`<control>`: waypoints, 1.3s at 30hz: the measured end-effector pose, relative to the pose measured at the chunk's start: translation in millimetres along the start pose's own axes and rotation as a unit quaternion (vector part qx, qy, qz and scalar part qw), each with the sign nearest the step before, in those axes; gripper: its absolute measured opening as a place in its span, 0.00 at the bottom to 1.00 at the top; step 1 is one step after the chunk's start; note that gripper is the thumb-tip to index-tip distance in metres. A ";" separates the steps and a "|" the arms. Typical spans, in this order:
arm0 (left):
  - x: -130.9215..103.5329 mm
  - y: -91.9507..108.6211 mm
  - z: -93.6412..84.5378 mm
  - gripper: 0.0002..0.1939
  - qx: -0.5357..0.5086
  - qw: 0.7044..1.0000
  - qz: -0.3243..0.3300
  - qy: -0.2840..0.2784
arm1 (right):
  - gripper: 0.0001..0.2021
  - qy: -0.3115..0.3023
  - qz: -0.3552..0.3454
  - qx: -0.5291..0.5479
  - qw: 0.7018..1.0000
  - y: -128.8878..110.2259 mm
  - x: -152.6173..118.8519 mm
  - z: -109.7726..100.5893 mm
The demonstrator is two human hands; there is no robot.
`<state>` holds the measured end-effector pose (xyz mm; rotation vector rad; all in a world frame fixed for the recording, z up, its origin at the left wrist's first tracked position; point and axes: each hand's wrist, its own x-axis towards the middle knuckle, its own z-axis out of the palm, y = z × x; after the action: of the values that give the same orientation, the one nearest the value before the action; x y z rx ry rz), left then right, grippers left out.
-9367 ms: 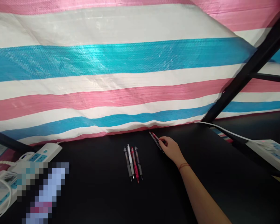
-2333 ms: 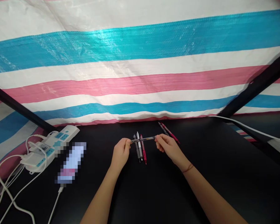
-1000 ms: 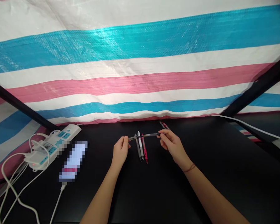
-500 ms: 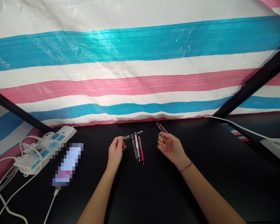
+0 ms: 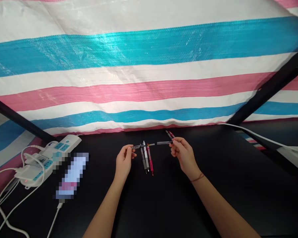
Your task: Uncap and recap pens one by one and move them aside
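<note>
My left hand (image 5: pixel 124 162) pinches a dark pen half (image 5: pixel 137 146), from which a thin refill sticks out to the right. In my right hand (image 5: pixel 184 154), thumb and fingers are closed on a clear pen barrel (image 5: pixel 164 143) that points left. A small gap separates the refill's tip from the barrel's end. Below the refill, a grey pen (image 5: pixel 143 161), a white pen (image 5: pixel 146 157) and a red pen (image 5: pixel 151 163) lie side by side on the black table (image 5: pixel 151 205). Just beyond my right hand lie a dark pen (image 5: pixel 168 133) and a red pen (image 5: pixel 172 134), partly hidden.
On the left stands a white power strip (image 5: pixel 43 167) with plugs and white cables (image 5: pixel 8 221). A blurred-out phone (image 5: pixel 73 175) lies beside it on a cable. Striped sheeting (image 5: pixel 149 89) hangs behind, and black frame bars (image 5: pixel 265 87) slant at both sides.
My right hand has turned over, and the clear barrel now shows, pointing at the refill. My left hand has barely moved; its pen half has dipped slightly at the right end.
</note>
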<state>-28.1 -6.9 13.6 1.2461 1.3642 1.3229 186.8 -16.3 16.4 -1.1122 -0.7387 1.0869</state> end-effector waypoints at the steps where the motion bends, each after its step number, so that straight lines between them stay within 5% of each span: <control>1: -0.1 -0.1 0.0 0.19 0.000 1.000 0.001 0.001 | 0.10 -0.002 -0.006 -0.005 1.000 -0.4 -0.3 0.1; 16: -3.3 -3.3 5.9 0.19 0.003 0.998 0.005 -0.058 | 0.12 -0.086 -0.044 -0.074 0.993 7.5 -7.0 7.3; 39: -3.8 0.7 4.6 0.20 -0.009 0.998 0.009 -0.061 | 0.17 -0.150 -0.077 -0.204 0.964 4.4 -6.7 0.6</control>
<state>-22.9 -9.9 13.6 1.3067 1.2556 1.2477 182.8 -22.2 12.7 -1.2206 -1.3126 1.0066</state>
